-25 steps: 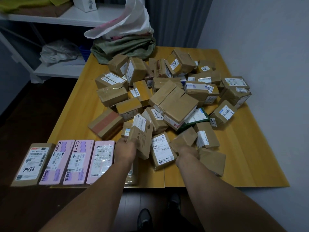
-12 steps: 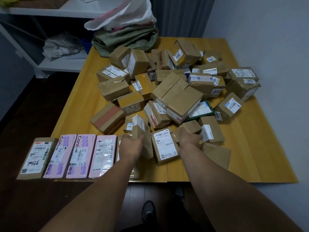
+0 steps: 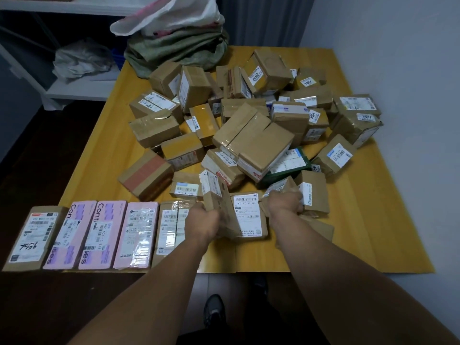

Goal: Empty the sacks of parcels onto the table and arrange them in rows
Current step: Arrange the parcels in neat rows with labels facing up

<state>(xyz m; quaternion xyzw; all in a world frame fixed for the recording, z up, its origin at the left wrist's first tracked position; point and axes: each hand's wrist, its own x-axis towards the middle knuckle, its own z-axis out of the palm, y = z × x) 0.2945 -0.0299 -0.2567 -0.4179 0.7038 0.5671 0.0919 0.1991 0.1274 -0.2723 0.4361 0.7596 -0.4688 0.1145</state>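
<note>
Near front edge of yellow tabletop (image 3: 99, 158): both grips holding parcels.
Left grip (image 3: 202, 221) curled round tilted brown cardboard parcel (image 3: 214, 192); right grip (image 3: 286, 201) curled round small brown taped parcel (image 3: 278, 187).

Yellow wooden table (image 3: 361, 220). Along its near edge, lower left of the frame, a row of five flat parcels (image 3: 104, 235) lies side by side. A heap of brown cardboard parcels (image 3: 254, 140) fills centre and upper right. Crumpled sacks (image 3: 179, 43) rest at top centre.

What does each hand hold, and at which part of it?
The left hand grips a tilted brown parcel by its near end. The right hand grips a small parcel by its near edge.
</note>
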